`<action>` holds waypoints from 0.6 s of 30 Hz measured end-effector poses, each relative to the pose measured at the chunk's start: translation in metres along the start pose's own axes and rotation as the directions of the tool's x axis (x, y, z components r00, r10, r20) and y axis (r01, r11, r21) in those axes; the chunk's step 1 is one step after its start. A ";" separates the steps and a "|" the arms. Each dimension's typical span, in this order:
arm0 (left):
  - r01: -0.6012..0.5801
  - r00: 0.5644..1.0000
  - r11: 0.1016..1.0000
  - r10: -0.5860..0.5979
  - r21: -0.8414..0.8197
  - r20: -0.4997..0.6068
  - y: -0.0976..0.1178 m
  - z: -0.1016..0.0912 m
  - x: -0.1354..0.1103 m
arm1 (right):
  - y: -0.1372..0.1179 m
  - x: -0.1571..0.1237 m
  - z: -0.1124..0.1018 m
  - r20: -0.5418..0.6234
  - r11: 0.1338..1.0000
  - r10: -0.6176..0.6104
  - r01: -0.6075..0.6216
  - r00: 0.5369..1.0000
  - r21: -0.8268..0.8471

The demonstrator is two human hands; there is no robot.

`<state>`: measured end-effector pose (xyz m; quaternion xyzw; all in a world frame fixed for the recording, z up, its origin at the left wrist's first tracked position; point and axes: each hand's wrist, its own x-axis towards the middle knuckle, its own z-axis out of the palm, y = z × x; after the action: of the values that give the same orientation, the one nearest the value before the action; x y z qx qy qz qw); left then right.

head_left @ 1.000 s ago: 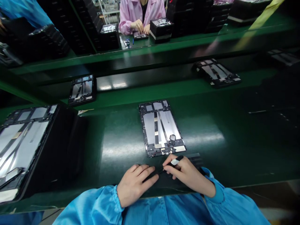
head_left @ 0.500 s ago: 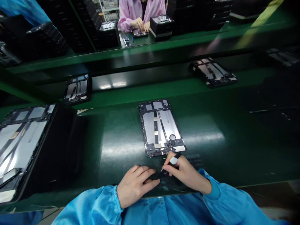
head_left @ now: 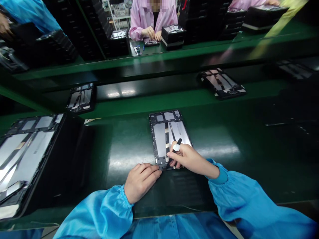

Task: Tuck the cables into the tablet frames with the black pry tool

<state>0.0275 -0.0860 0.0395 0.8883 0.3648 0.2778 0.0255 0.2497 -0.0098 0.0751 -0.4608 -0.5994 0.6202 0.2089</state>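
I see right hand (head_left: pixel 187 158) pinching black tool (head_left: pixel 179 142), left hand (head_left: pixel 141 182) flat, pinching nothing, seemingly steadying opened tablet (head_left: pixel 159 132) near-left

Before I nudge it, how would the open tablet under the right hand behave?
The open tablet probably won't tip, since it lies thin and flat. It might slide easily, as the green bench looks glossy. Its uncovered dark strip could be fragile.

Tablet (head_left: pixel 161 136), opened: black frame, silver panels; flat on table (head_left: pixel 219 156). Tool (head_left: pixel 175 148): slim, black, white patch; slanted over tablet's near end.
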 end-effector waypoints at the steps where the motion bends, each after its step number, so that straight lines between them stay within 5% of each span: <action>1: 0.003 1.000 1.000 -0.003 -0.002 -0.003 0.000 0.000 -0.001 | 0.001 0.000 0.000 -0.001 1.000 0.004 -0.004 1.000 0.001; 18: 0.030 1.000 0.999 -0.030 -0.013 0.003 0.001 0.001 -0.002 | 0.000 -0.004 0.002 -0.022 1.000 0.015 -0.015 1.000 0.004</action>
<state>0.0273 -0.0880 0.0377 0.8829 0.3764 0.2785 0.0358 0.2501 -0.0135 0.0762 -0.4718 -0.5924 0.6178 0.2117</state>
